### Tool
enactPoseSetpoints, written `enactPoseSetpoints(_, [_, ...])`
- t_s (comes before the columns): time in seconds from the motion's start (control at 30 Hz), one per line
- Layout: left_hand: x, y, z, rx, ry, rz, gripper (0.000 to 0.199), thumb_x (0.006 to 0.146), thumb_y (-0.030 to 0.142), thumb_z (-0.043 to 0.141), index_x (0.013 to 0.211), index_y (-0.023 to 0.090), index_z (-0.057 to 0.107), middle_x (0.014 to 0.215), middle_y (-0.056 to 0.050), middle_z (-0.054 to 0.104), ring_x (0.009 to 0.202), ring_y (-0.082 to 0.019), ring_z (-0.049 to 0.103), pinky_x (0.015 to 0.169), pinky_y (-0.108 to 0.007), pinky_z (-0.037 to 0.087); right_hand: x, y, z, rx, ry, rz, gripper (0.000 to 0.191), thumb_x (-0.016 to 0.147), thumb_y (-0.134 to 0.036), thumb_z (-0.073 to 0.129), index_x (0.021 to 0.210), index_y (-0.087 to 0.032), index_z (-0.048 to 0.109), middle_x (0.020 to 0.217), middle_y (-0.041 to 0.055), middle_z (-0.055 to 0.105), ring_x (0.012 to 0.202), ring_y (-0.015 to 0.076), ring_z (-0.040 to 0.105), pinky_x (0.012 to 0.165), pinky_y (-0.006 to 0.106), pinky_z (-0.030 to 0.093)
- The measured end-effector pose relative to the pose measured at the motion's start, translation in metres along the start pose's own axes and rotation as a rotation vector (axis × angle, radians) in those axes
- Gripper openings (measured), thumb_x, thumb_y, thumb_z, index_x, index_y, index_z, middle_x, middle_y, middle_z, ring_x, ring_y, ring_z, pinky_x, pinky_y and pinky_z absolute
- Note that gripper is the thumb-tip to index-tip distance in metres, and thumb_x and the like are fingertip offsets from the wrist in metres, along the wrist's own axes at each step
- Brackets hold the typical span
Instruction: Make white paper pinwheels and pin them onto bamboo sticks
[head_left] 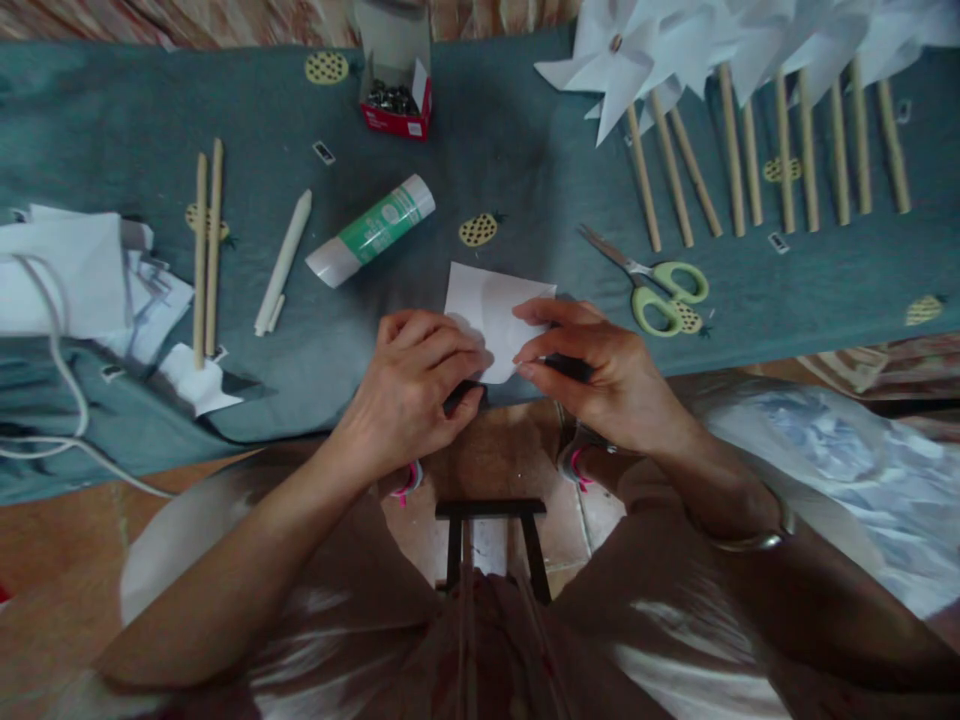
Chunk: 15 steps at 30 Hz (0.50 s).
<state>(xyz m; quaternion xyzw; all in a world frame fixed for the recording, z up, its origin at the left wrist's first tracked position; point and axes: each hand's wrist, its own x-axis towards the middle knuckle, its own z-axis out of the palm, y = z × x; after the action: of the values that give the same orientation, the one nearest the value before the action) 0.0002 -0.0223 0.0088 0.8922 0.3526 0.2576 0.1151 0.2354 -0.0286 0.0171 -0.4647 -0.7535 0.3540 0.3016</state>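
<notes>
A small white sheet of paper (491, 305) lies near the front edge of the cloth-covered table, between my hands. My left hand (416, 375) is closed over its lower left part, the curled fingers resting on the paper and the thumb by the table edge. At the lower right edge of the sheet, the thumb and a finger of my right hand (600, 365) come together in a pinch, with the index finger raised a little apart. Green-handled scissors (641, 275) lie just beyond my right hand. A glue stick (371, 230) lies beyond my left hand.
A pen (283, 265), two wooden sticks (208, 245) and stacked papers (67, 270) with a white cable (56, 345) lie on the left. A small red box (396, 115) of metal pieces stands at the back. Several paper pinwheels (619, 45) on sticks line the back right.
</notes>
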Motion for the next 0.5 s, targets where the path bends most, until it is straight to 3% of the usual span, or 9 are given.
enactPoseSetpoints(0.13, [0.000,0.006,0.003,0.025,0.043,0.047,0.013,0.093,0.022,0.065,0.106,0.018,0.066,0.101,-0.004,0.076,0.099,-0.025,0.065,0.089,-0.045,0.046,0.005,-0.001,0.009,-0.081,0.077,0.025,0.008,0.086,-0.019,0.066,0.084,-0.023,0.072,0.129,0.0085,0.069,0.123,0.0277,0.062,0.107,0.053,0.047])
enactPoseSetpoints(0.33, [0.000,0.010,0.006,-0.002,0.024,-0.007,0.018,0.097,0.018,0.057,0.113,0.017,0.064,0.092,-0.005,0.075,0.093,-0.021,0.066,0.086,-0.040,0.047,0.010,-0.003,0.020,-0.193,0.197,-0.008,0.012,0.087,-0.018,0.064,0.078,-0.023,0.070,0.134,0.0077,0.065,0.127,0.0279,0.057,0.108,0.052,0.048])
enactPoseSetpoints(0.5, [0.000,0.009,0.006,-0.023,0.023,0.053,0.020,0.097,0.016,0.057,0.114,0.015,0.066,0.099,-0.008,0.075,0.096,-0.022,0.065,0.085,-0.039,0.047,0.014,-0.001,0.024,-0.180,0.217,0.047,0.012,0.086,-0.019,0.064,0.078,-0.028,0.068,0.134,-0.0008,0.063,0.131,0.0250,0.053,0.115,0.049,0.043])
